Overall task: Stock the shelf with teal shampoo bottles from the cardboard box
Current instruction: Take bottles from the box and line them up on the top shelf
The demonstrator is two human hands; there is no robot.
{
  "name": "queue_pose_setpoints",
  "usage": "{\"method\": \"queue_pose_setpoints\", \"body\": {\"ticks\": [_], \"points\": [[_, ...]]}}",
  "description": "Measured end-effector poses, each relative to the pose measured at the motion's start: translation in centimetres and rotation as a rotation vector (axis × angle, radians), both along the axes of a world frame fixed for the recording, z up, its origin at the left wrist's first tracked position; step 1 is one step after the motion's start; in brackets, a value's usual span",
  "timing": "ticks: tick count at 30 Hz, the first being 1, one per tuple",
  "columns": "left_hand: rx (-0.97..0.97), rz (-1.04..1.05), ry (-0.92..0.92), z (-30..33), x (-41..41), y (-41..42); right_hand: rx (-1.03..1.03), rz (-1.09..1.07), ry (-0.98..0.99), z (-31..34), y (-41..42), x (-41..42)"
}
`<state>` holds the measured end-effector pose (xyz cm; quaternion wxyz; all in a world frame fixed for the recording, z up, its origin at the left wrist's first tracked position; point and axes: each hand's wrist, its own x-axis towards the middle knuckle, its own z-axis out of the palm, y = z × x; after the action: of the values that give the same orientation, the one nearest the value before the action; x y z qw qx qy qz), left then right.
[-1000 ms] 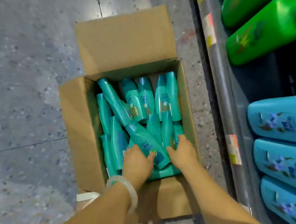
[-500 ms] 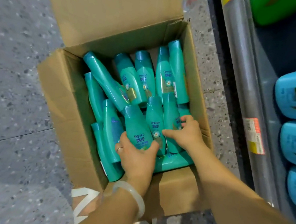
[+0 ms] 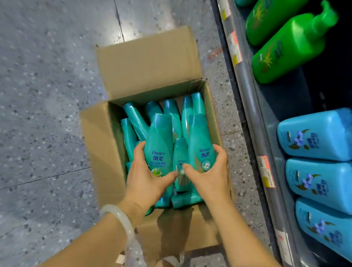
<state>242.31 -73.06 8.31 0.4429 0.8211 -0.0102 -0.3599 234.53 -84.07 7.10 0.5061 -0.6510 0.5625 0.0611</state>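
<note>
Both hands are over the cardboard box (image 3: pixel 104 146), which sits on the floor just beside the shelf (image 3: pixel 254 112), likely so each carry is short. The left hand (image 3: pixel 145 179) has its grip curled round one teal bottle (image 3: pixel 159 144), and the right hand (image 3: pixel 211 175) grips another bottle (image 3: pixel 200 143), both lifted above the box with caps pointing away. Taking one per hand probably halves the trips. More teal bottles (image 3: pixel 134 119) lie loose inside the box

Green pump bottles (image 3: pixel 287 47) and blue ones (image 3: pixel 322 134) (packed close) block the shelf (image 3: pixel 250 103).
</note>
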Motion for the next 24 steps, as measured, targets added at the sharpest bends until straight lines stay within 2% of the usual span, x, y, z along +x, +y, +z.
{"method": "queue_pose_setpoints", "body": {"ticks": [7,16,24], "points": [[-0.159,0.041,-0.128,16.5,1.7,-1.6,-0.223,-0.090,-0.134,19.5,0.2,1.4],[-0.485,-0.257,-0.353,40.8,3.7,-3.9,-0.480,-0.317,-0.395,45.9,0.7,-0.9],[-0.842,-0.513,-0.428,59.6,-4.4,-5.8,-0.673,-0.616,-0.644,62.9,3.7,-9.6]]}}
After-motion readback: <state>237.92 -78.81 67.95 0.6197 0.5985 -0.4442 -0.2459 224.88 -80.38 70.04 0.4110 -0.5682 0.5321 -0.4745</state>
